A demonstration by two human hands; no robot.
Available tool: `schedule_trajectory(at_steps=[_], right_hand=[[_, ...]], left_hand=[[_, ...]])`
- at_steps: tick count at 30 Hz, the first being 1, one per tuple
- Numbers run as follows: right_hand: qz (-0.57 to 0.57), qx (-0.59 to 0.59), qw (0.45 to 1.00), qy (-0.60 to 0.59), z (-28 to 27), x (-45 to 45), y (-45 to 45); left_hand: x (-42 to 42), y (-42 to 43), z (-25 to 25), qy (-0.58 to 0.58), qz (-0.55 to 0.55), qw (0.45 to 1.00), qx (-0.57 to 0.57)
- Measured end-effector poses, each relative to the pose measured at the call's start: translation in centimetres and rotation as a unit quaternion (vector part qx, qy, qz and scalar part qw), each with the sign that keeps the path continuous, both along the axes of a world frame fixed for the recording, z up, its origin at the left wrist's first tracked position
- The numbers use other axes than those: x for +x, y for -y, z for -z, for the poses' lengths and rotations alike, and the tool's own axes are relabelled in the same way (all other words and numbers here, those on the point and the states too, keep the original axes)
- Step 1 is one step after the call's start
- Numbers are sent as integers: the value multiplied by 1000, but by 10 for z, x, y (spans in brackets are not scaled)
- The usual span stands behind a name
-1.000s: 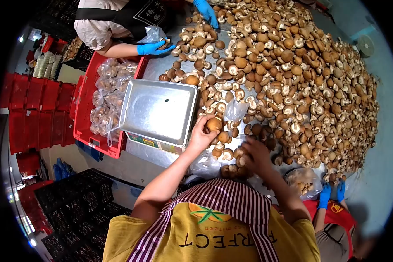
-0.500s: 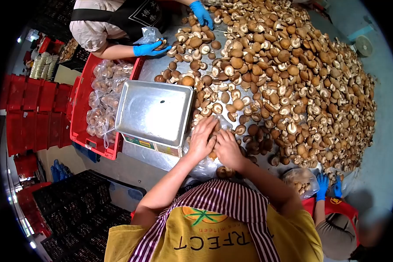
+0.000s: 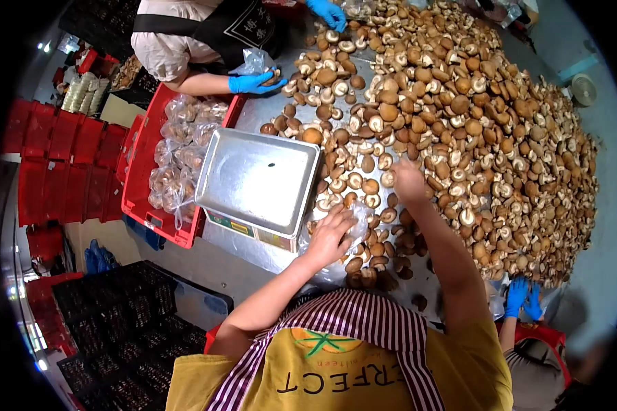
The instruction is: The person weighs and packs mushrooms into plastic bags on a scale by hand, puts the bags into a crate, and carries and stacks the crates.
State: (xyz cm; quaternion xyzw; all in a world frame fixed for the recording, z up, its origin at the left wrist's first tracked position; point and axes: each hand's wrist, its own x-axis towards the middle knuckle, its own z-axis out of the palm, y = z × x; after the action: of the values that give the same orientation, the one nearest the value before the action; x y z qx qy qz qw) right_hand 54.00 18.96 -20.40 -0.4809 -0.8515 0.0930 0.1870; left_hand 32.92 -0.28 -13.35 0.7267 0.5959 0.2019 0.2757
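Your loosely spread left hand (image 3: 331, 236) is seemingly steadying a bag (image 3: 360, 220) by the table (image 3: 259, 111)'s near edge, your curled right hand (image 3: 409, 182) hiding its hold

From the wearer's head, the metal scale (image 3: 257, 181) is viewed forward and steeply downward at close range; the striped apron (image 3: 353, 318) is framed below the scale, the mushroom heap (image 3: 504, 147) to its right.

Scale (image 3: 259, 179) on table (image 3: 255, 113) — crate (image 3: 161, 225) left, mushrooms (image 3: 487, 137) right.
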Motion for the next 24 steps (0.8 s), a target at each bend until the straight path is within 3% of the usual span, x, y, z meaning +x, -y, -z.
schedule_trajectory(at_steps=[2,4,5,7,8,9,10,12,14,17,18,19,20,21,24], right_hand=[[1,-43,999,1,-6,8,17],[-97,-69,993,26,-9,21,32],[-99,-68,992,25,-12,26,31],[-147,-261,954,17,-41,32,34],[-149,-261,954,16,-56,29,26],[-121,-246,962,20,-73,23,7],[-93,-229,969,24,-88,18,-13],[-25,-112,993,-36,-111,11,-56],[47,-22,998,-23,-126,-3,-108],[114,-125,983,65,-151,-40,-153],[104,-152,977,105,-138,-49,-159],[87,-96,987,100,-111,-57,-152],[27,-174,969,175,-139,-64,-128],[-49,-216,962,163,-132,-61,-118],[-130,-76,975,161,-76,-40,-68]], left_hand=[[-2,-3,-8,11,-13,999,31],[-6,-10,-11,43,-18,999,-25],[-8,-14,-4,38,-19,999,27],[-9,-26,-12,28,-19,999,2],[-9,-32,-15,20,-16,999,-20],[-7,-37,-13,34,-36,997,54],[-6,-44,-15,32,-36,997,55],[-5,-65,-22,9,-79,992,95],[-6,-93,-15,-60,-80,989,112],[-3,-131,6,-130,-102,981,105],[-4,-140,21,-183,-97,973,106],[0,-146,23,-222,-97,966,95],[2,-152,26,-260,-95,957,83],[2,-158,33,-261,-92,957,86],[4,-156,45,-280,-96,952,81]])
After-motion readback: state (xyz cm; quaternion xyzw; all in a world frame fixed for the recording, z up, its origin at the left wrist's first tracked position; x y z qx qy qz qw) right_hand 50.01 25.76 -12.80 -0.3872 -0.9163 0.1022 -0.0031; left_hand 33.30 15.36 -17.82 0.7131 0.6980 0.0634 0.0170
